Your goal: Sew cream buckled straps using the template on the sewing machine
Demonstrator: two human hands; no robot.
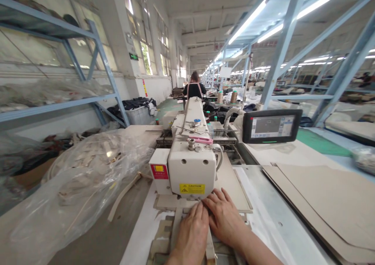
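Since a pale tan notched strip (160, 233) lies flat just before a white sewing machine head (191, 167), the left hand (191, 233) and right hand (225, 220) bear down beside it, fingers curved and nearly meeting; whether they pinch anything, I cannot tell.

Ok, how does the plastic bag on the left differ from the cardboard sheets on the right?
The clear plastic bag is bulging and crinkled, with pale cut pieces inside, while the cardboard sheets lie flat and bare. The bag is translucent; the sheets are opaque. Both lie beside the sewing machine.
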